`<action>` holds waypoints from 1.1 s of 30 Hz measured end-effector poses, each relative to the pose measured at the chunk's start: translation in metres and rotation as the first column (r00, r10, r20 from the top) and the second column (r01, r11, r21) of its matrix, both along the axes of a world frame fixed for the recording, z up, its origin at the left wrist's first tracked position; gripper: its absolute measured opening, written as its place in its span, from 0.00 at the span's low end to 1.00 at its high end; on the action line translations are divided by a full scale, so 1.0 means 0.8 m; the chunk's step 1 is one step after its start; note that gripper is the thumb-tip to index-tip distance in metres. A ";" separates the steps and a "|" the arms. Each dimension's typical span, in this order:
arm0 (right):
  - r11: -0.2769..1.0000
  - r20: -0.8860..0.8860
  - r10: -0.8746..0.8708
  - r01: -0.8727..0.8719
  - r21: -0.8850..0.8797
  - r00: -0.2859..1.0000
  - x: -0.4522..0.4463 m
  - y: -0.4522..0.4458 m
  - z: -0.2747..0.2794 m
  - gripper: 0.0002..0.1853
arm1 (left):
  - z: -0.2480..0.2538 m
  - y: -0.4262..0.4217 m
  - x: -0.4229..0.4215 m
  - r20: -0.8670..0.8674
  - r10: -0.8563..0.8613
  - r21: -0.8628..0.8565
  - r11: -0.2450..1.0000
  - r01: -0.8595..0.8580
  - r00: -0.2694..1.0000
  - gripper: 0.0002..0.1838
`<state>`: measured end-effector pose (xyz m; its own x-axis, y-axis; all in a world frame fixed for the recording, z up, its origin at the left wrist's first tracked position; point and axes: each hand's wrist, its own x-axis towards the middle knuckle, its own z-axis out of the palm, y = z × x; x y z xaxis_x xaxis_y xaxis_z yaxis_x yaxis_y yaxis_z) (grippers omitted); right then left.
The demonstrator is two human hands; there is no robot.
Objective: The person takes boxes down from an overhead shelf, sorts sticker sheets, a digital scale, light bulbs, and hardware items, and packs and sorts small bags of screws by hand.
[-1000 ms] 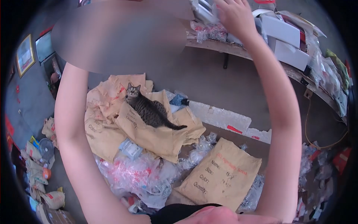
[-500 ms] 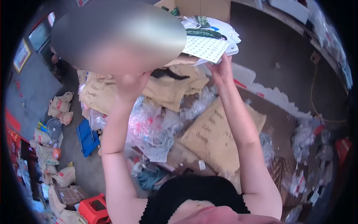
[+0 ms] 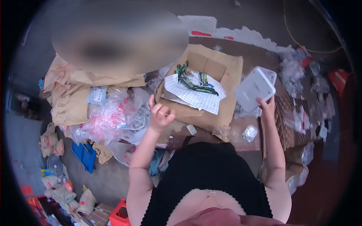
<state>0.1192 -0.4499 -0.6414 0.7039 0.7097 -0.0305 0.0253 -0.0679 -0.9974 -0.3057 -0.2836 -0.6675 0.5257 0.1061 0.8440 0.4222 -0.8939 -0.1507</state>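
Observation:
My right hand (image 3: 267,108) grips a flat, whitish plastic case (image 3: 253,92) by its lower right edge. A second pale edge shows behind it; I cannot tell whether that is another case or its lid. To the left, an open cardboard box (image 3: 207,64) sits on a flat brown paper sack (image 3: 235,73). Inside it lie white sheets with a small printed pattern (image 3: 190,97), green lanyards (image 3: 200,86) and a white cable. My left hand (image 3: 161,116) is raised by the box's lower left corner, empty, index finger lifted and the others partly curled.
Crumpled clear plastic bags (image 3: 109,120) and brown sacks (image 3: 69,103) pile up at the left. A blue dustpan-like object (image 3: 83,156) and a red stool (image 3: 120,213) stand on the floor. More plastic wrap (image 3: 294,77) lies at the right. A grey blur covers the upper left.
The cardboard box, held up between both hands before, now rests on the brown sack. My left hand has come off it. My right hand has moved right and holds the plastic case.

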 end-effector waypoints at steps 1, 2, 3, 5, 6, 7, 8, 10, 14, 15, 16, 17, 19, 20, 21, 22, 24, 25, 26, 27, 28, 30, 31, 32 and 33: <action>0.999 -0.010 -0.038 0.038 0.006 0.999 0.000 -0.028 -0.002 0.33 | -0.022 -0.009 0.010 -0.002 -0.023 -0.017 1.000 0.023 1.000 0.12; 0.997 -0.019 -0.072 0.073 0.012 0.997 -0.003 -0.053 -0.001 0.33 | -0.042 -0.019 0.017 -0.041 -0.013 -0.074 0.997 0.010 0.999 0.11; 0.996 -0.015 -0.085 0.085 -0.002 0.996 0.004 -0.078 -0.012 0.33 | -0.065 -0.030 0.025 -0.076 0.001 -0.127 0.992 -0.010 0.997 0.10; 0.986 0.134 -0.099 0.115 -0.117 0.986 0.019 -0.113 -0.036 0.32 | -0.118 -0.060 0.034 -0.103 -0.001 -0.193 0.981 -0.019 0.995 0.09; 0.986 0.141 -0.099 0.117 -0.121 0.985 0.020 -0.120 -0.043 0.32 | -0.142 -0.073 0.038 -0.127 0.003 -0.240 0.970 -0.034 0.992 0.08; 0.983 0.207 -0.070 0.103 -0.151 0.976 0.016 -0.127 -0.045 0.33 | -0.161 -0.088 0.034 -0.124 -0.001 -0.247 0.968 -0.030 0.992 0.08; 0.978 0.268 -0.039 0.091 -0.186 0.963 0.013 -0.134 -0.050 0.34 | -0.174 -0.106 0.029 -0.199 -0.021 -0.324 0.945 -0.046 0.980 0.09; 0.970 0.367 0.046 0.046 -0.239 0.929 0.010 -0.134 -0.072 0.33 | -0.189 -0.122 0.025 -0.279 -0.058 -0.408 0.911 -0.064 0.959 0.10; 0.957 0.463 0.132 0.010 -0.291 0.876 -0.014 -0.118 -0.106 0.31 | -0.158 -0.133 0.021 -0.397 -0.033 -0.565 0.796 -0.216 0.917 0.14; 0.936 0.516 0.181 0.014 -0.352 0.837 -0.017 -0.118 -0.118 0.32 | -0.134 -0.131 0.026 -0.351 -0.082 -0.658 0.731 -0.183 0.933 0.16; 0.932 0.505 0.190 0.007 -0.362 0.842 -0.022 -0.117 -0.122 0.32 | -0.116 -0.129 0.031 -0.295 -0.124 -0.740 0.657 -0.144 0.947 0.19; 0.899 0.552 0.234 0.038 -0.436 0.800 -0.029 -0.114 -0.123 0.33 | -0.107 -0.128 0.034 -0.272 -0.122 -0.785 0.601 -0.147 0.954 0.24; 0.867 0.636 0.272 0.104 -0.488 0.722 -0.046 -0.104 -0.117 0.36 | -0.097 -0.112 0.048 -0.272 -0.120 -0.798 0.582 -0.154 0.955 0.23; 0.863 0.629 0.275 0.102 -0.495 0.727 -0.053 -0.100 -0.109 0.36 | -0.094 -0.102 0.057 -0.268 -0.118 -0.808 0.568 -0.156 0.956 0.23; 0.844 0.624 0.313 0.092 -0.529 0.716 -0.058 -0.095 -0.101 0.36 | -0.090 -0.088 0.068 -0.274 -0.124 -0.811 0.563 -0.159 0.954 0.23; 0.825 0.619 0.350 0.081 -0.559 0.703 -0.062 -0.090 -0.095 0.37 | -0.087 -0.070 0.081 -0.407 -0.093 -0.621 0.758 -0.200 0.909 0.21; 0.832 0.623 0.343 0.080 -0.549 0.703 -0.067 -0.088 -0.092 0.37 | -0.100 -0.035 0.097 -0.524 -0.032 -0.387 0.899 -0.205 0.851 0.20; 0.812 0.605 0.359 0.082 -0.577 0.711 -0.069 -0.088 -0.091 0.37 | -0.121 -0.020 0.099 -0.531 -0.115 -0.398 0.909 -0.127 0.840 0.20; 0.794 0.590 0.371 0.085 -0.602 0.717 -0.070 -0.087 -0.090 0.36 | -0.125 -0.008 0.102 -0.535 -0.196 -0.406 0.913 -0.047 0.822 0.20; 0.795 0.590 0.365 0.089 -0.600 0.720 -0.070 -0.086 -0.087 0.36 | -0.128 -0.007 0.102 -0.536 -0.200 -0.404 0.914 -0.042 0.820 0.20; 0.788 0.589 0.342 0.118 -0.604 0.732 -0.072 -0.089 -0.084 0.37 | -0.120 -0.016 0.101 -0.556 -0.255 -0.516 0.852 -0.088 0.791 0.21; 0.776 0.582 0.324 0.143 -0.614 0.746 -0.071 -0.094 -0.080 0.37 | -0.095 -0.038 0.094 -0.568 -0.316 -0.621 0.771 -0.144 0.760 0.21; 0.773 0.579 0.308 0.156 -0.615 0.755 -0.068 -0.097 -0.080 0.37 | -0.073 -0.049 0.088 -0.517 -0.340 -0.621 0.781 -0.071 0.786 0.21; 0.769 0.575 0.293 0.170 -0.617 0.764 -0.066 -0.100 -0.081 0.37 | -0.053 -0.058 0.084 -0.463 -0.365 -0.617 0.787 0.001 0.807 0.22; 0.782 0.606 0.281 0.188 -0.594 0.744 -0.065 -0.102 -0.082 0.38 | -0.038 -0.062 0.075 -0.409 -0.373 -0.663 0.748 0.010 0.833 0.21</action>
<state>0.0673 -0.5312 -0.7072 0.6767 0.7362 -0.0112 0.6455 -0.6005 -0.4720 -0.2453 -0.3329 -0.6976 0.9060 0.3460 0.2440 0.2594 -0.9091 0.3260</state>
